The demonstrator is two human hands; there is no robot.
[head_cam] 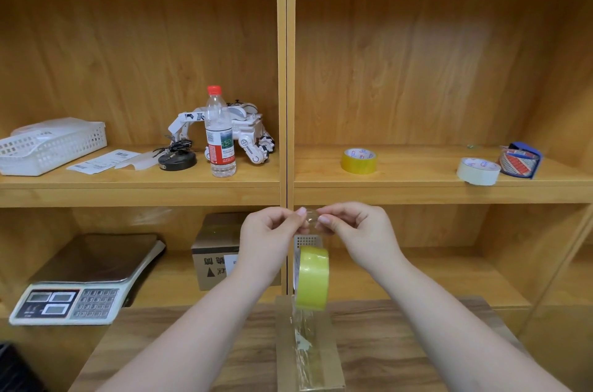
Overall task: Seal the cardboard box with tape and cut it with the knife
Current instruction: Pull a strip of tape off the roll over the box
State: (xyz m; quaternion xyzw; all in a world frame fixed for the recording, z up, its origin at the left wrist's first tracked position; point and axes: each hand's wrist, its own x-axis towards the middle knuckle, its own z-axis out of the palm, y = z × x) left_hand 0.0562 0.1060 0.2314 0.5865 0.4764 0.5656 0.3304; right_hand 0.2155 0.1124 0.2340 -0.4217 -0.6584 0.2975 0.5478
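A brown cardboard box [324, 362] lies on the wooden table in front of me, with a clear tape strip [303, 350] along its top. A yellow tape roll [313, 277] hangs in the air above the box's far end, dangling from a clear strip that runs up to my fingers. My left hand [269, 237] and my right hand [356, 231] pinch that strip's upper end between them at about shelf-edge height. No knife is in view.
Behind stands a wooden shelf unit. On the upper shelf are a white basket [48, 147], a water bottle [219, 135], a toy robot [244, 131], and other tape rolls [358, 161] [478, 170]. Below sit a scale [86, 279] and a second cardboard box [215, 253].
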